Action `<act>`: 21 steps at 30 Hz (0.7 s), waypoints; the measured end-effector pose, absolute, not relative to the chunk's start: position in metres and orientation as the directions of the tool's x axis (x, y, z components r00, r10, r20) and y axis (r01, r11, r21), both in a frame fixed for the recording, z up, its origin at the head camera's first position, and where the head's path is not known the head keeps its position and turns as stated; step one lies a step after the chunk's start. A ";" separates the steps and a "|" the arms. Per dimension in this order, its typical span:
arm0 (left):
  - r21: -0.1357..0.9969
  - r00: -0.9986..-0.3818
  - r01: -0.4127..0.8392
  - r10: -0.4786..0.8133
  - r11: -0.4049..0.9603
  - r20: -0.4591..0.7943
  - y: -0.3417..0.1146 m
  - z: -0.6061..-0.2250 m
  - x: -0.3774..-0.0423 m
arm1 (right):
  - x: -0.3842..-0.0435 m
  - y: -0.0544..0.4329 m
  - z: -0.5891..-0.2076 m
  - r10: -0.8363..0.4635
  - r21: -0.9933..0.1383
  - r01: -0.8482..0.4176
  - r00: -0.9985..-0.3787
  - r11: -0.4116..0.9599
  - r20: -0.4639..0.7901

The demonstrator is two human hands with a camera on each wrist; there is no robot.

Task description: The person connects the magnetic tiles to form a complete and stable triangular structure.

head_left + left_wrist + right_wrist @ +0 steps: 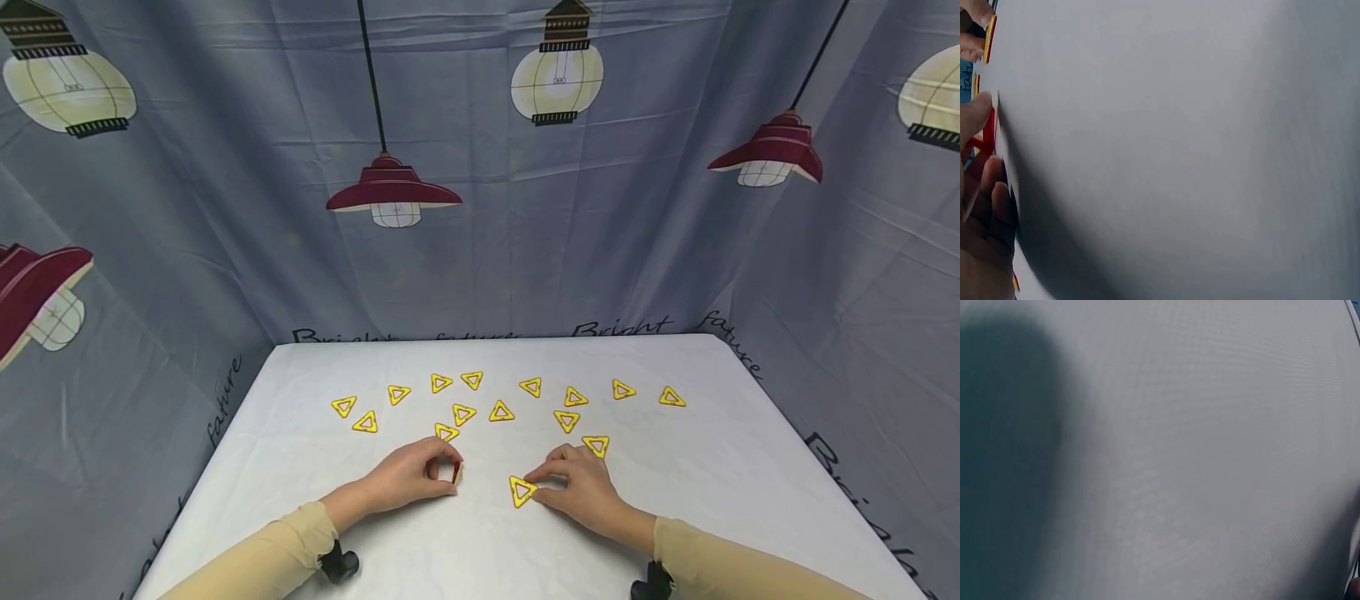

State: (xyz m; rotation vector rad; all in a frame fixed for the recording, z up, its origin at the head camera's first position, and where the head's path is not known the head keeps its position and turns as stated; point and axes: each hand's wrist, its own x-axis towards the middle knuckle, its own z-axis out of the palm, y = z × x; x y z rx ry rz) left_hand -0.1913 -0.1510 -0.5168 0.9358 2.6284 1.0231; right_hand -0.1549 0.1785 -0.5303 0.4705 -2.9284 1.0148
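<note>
Two triangles are in my hands, and a strip of bare worktop (480,550) divides them; on this gap, I judge, the coming move depends most. My left hand (408,477) pinches the left triangle (457,473) between thumb and fingertips, so this grip is narrow. The piece is at the right end of the grip, turned nearly edge-on, with its long line running between finger and thumb. In the left wrist view its inner side is red. My right hand (583,490) pinches the right triangle (513,492) at one corner, also with a narrow grip. From this grip the piece extends to the left, towards my other hand, and its yellow face shows to the head camera. Its three sides look almost equal, therefore I cannot name a long axis for it. It is a little nearer to my body than the left one. Whether it touches the worktop, I cannot tell.

Fourteen other triangles (502,417) are farther away, beyond my hands. One of them (447,427) is just beyond my left fingers, and another (596,439) is just beyond my right hand, which is clearly the nearer hand for it.
</note>
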 end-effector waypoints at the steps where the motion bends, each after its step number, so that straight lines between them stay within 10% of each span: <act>1: 0.661 -0.798 0.482 0.600 0.575 0.060 -0.149 -0.516 -0.190 | -0.155 0.178 -0.530 -0.276 -0.603 -0.281 -0.956 0.746 0.103; 21: 0.669 -0.823 0.457 0.563 0.586 0.068 -0.094 -0.517 -0.179 | -0.154 0.167 -0.530 -0.200 -0.550 -0.237 -0.971 0.801 0.129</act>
